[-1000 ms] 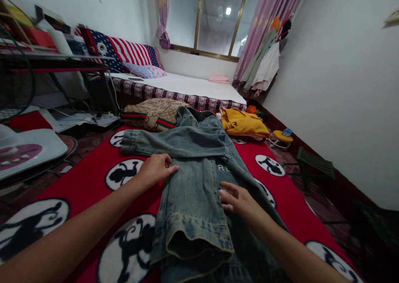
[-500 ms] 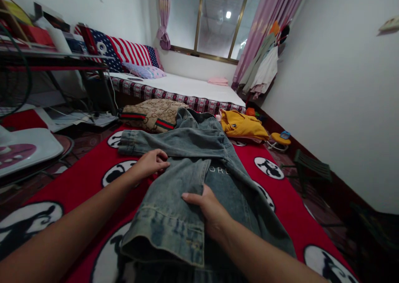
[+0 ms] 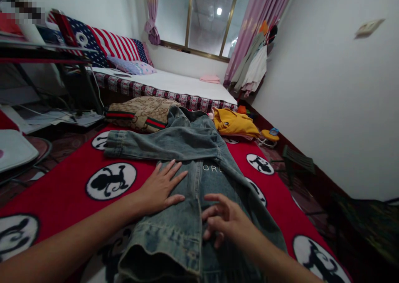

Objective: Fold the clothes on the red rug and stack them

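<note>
A blue denim jacket (image 3: 183, 143) lies spread over a red blanket (image 3: 73, 166) with round monkey patches. One sleeve is folded across its upper part, its cuff toward the left. White letters show on the panel right of the front edge. My left hand (image 3: 165, 187) rests flat on the left front panel, fingers spread. Just right of that panel's edge, my right hand (image 3: 220, 216) hovers close over the denim with its fingers loosely curled and apart, holding nothing. Whether its lower fingertips touch the cloth I cannot tell. At the near end the panel's hem gapes open.
Behind the jacket's collar sit a brown patterned cushion (image 3: 143, 112) and a folded yellow garment (image 3: 237, 123). A bed (image 3: 183, 83) stands under the window. At left is a desk (image 3: 46, 52); at right, a dark green stool (image 3: 297, 160) and a yellow stool (image 3: 269, 136).
My right hand took the front panel's edge, drew it left, then let go. My left hand went from loosely curled at the panel's side to flat on it. The view swung slightly right.
</note>
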Demonstrator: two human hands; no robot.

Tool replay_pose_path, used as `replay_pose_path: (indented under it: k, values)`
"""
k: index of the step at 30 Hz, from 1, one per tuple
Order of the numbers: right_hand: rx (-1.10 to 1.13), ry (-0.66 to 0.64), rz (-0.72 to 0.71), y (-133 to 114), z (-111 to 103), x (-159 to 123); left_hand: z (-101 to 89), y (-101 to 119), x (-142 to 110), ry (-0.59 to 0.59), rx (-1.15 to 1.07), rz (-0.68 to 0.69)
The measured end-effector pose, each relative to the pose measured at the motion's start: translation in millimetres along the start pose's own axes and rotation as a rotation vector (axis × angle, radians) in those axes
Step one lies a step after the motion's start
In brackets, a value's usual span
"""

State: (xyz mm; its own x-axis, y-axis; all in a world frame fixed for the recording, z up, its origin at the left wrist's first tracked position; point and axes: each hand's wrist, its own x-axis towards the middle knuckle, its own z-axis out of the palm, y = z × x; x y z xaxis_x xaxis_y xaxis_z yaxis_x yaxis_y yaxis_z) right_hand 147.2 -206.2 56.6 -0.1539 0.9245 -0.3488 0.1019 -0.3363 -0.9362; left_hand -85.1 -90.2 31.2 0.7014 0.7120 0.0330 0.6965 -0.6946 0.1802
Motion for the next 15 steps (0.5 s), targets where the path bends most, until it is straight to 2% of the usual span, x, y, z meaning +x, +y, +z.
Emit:
replay_pose_path:
  k: [3,4,5,7,9,11,13,15]
  values:
    - [-0.644,0.382,-0.421,9.3,-45.4,-19.0,4.5,1.9,-7.3,0.029,0.007,0.012]
    - [-0.836,0.525,-0.539,14.1,-61.4,-25.8,4.5,2.0,-8.6,0.043,-0.007,0.026]
    - [-0.989,0.637,-0.598,20.0,-76.8,-32.5,4.0,1.5,-8.7,0.067,-0.022,0.043]
    - [-1.156,0.736,-0.541,34.9,-103.1,-44.9,1.6,-3.0,-4.8,0.152,-0.033,0.076]
    - [-1.187,0.719,-0.35,51.5,-120.4,-55.5,-2.9,-12.8,5.0,0.288,0.001,0.085]
    - [-1.148,0.664,-0.189,65.5,-127.5,-63.5,-9.0,-26.6,19.3,0.415,0.067,0.05]
    - [-1.082,0.612,-0.128,71.8,-126.3,-68.4,-15.9,-40.3,35.5,0.433,0.127,0.015]
    - [-0.976,0.588,-0.135,67.3,-121.0,-70.2,-23.9,-50.6,51.3,0.345,0.165,0.01]
